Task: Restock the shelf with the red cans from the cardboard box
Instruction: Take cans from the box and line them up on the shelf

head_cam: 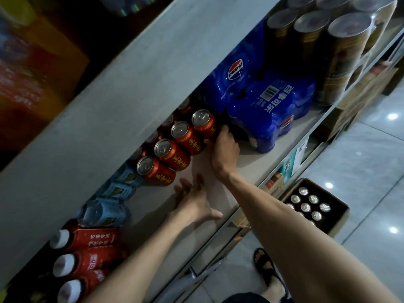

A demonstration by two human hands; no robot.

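Both hands on the shelf beside a row of red cans.

The right hand [225, 149] has its fingers curled against the rightmost red can [204, 124], between it and the blue Pepsi pack [269, 119]; whether they truly clamp it I cannot tell. The left hand [194, 201] lies with fingers spread apart, empty, near the leftmost can. The red cans [175, 145] stand on the shelf [218, 182]; more sit in the cardboard box [336, 217] on the floor [360, 149].

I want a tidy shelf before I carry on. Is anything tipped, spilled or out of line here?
Nothing stands out. The red cans stand upright in an even row between the blue packs and the blue-labelled bottles; no spill shows on the shelf.
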